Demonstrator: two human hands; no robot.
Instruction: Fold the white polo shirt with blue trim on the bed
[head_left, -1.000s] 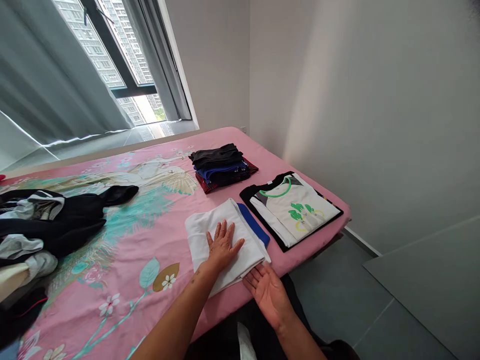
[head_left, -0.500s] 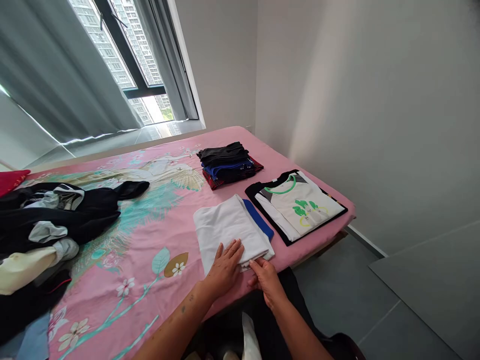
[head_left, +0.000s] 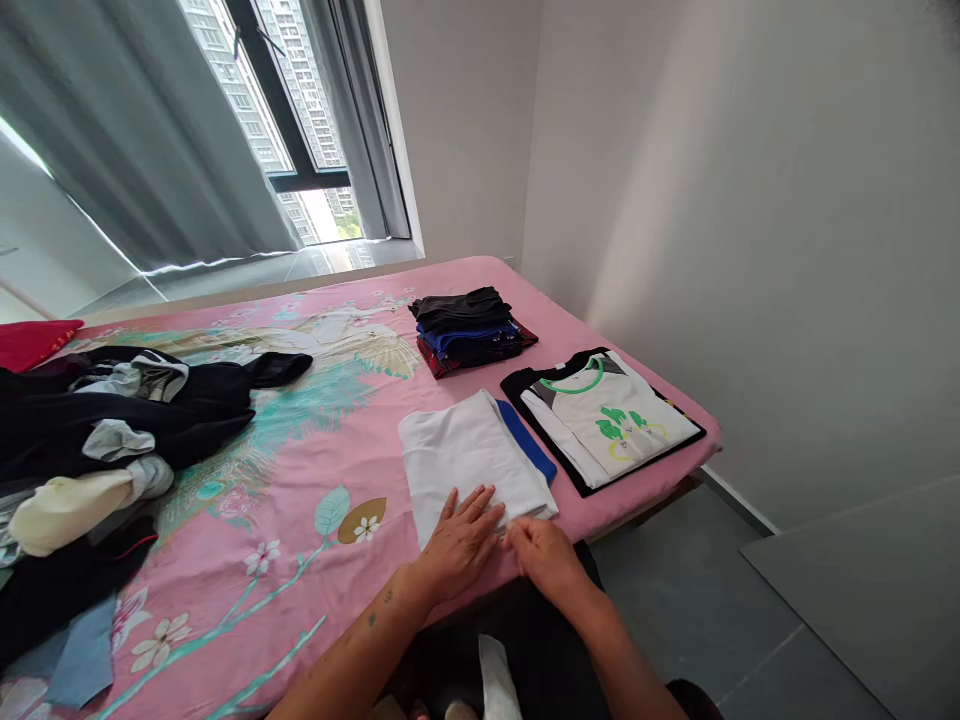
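A folded white garment lies near the bed's front edge, with a strip of blue cloth showing from under its right side. My left hand rests flat on the garment's near part, fingers stretched out. At the near right corner, my right hand is closed on the garment's edge, its fingertips hidden behind the knuckles. To the right sits a stack of folded shirts, topped by a white shirt with a green collar and green print. Further back is a pile of folded dark clothes, with black, blue and red plaid layers.
Loose clothes lie heaped on the bed's left side, mostly black with some white and cream. A red cushion-like item is at the far left. The pink floral sheet covers the bed. A grey wall runs along the right.
My right hand has turned and curled more tightly at the garment's near edge. My left hand stays flat on the cloth. The whole view has shifted slightly.
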